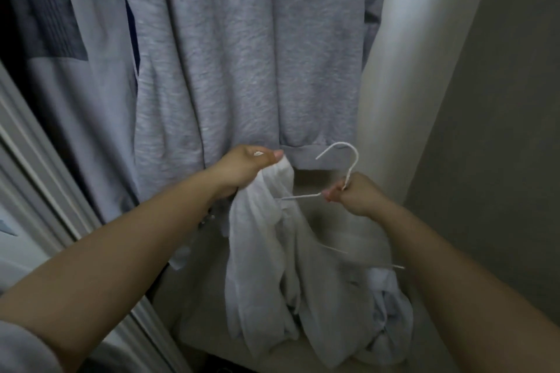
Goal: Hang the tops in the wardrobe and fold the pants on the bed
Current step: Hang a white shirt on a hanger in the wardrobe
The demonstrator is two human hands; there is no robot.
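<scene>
I stand close to the open wardrobe. My left hand (245, 168) grips a bunched white top (266, 266) at its upper edge, and the cloth hangs down in folds below. My right hand (351, 194) pinches a white wire hanger (348, 166) just under its hook. One arm of the hanger runs left into the white cloth; the other arm shows as a thin wire lower down. The hook points up, below the rail, which is out of view.
A grey sweatshirt (242, 54) hangs straight ahead, with a pale blue garment (91, 100) to its left. The wardrobe's white side panel (403, 70) stands at the right, beside a grey wall (500, 130). A sliding door frame (36, 160) runs along the left.
</scene>
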